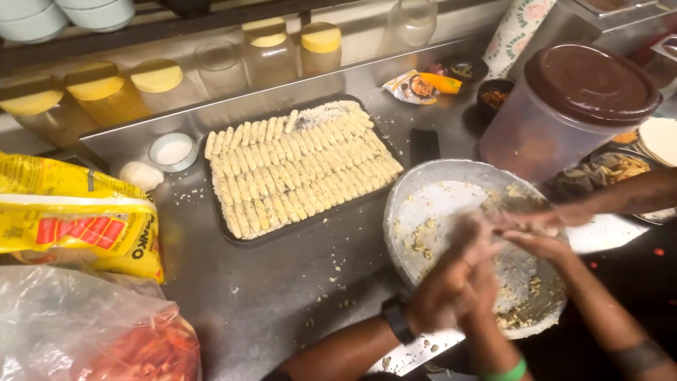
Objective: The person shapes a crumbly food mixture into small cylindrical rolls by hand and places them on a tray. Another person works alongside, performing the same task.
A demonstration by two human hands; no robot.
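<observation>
My left hand [441,293], with a black watch on its wrist, and my right hand [483,271], with a green band on its wrist, are pressed together over a wide metal bowl [423,173]. Both are blurred, so anything between the palms is hidden. The bowl holds smears and crumbs of a pale mixture [518,300]. A co-worker's two hands [546,236] reach into the same bowl from the right, close to mine. Left of the bowl, a dark tray [282,238] carries several rows of crumb-coated finger-shaped rolls [296,169].
A big plastic tub with a brown lid [592,81] stands behind the bowl. A yellow packet [77,219] and a clear bag of red-orange pieces [141,353] lie at the left. Yellow-lidded jars [155,77], a small white cup [173,150] and a black phone [424,146] sit nearby.
</observation>
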